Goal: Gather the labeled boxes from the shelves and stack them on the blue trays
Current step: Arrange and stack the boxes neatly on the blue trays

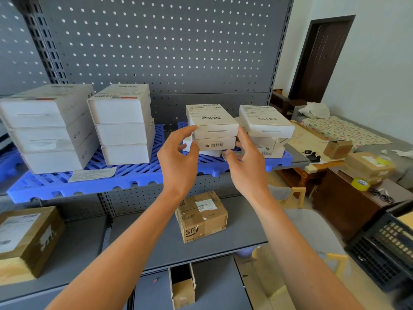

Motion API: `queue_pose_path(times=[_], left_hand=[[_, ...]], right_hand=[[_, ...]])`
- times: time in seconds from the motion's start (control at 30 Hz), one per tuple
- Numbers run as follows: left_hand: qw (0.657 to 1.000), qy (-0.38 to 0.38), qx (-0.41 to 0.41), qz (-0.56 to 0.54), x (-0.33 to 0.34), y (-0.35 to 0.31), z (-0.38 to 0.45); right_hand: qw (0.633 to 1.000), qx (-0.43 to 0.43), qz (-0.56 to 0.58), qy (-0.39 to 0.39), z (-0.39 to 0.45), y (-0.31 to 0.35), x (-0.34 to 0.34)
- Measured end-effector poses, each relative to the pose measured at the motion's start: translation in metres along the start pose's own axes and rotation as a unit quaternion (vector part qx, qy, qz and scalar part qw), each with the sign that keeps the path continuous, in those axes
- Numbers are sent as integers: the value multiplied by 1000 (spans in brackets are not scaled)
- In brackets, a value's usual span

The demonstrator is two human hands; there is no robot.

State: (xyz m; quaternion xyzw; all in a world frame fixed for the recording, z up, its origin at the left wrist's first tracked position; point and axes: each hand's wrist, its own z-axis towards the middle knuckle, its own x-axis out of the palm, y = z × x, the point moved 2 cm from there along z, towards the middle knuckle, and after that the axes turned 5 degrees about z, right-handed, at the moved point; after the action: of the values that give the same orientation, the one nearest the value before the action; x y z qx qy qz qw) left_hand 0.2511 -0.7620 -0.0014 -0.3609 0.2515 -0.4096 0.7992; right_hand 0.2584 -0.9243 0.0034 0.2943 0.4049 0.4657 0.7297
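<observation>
Left hand (178,157): my fingers spread, tips at left edge of top white box (212,120) | Right hand (245,162): fingers spread against the stack's right side, no closed grip | Stack location: right blue tray (279,161) on shelf | Adjacent: second white stack (266,124) just right | Lower shelf: brown SF carton (201,217)
</observation>
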Motion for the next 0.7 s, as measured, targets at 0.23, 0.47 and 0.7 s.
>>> queue_pose_path(times=[0.23,0.47,0.7], left_hand=[[1000,-3,-13,5,-3,-2,-1],[999,-26,-20,-19,-6,-2,-3],[993,99,-20,60,0,11,14]], right_hand=[[1000,-14,-7,-5,-1,-2,4],[999,15,38,-8,-2,0,3],[998,14,62,-5,-3,1,3]])
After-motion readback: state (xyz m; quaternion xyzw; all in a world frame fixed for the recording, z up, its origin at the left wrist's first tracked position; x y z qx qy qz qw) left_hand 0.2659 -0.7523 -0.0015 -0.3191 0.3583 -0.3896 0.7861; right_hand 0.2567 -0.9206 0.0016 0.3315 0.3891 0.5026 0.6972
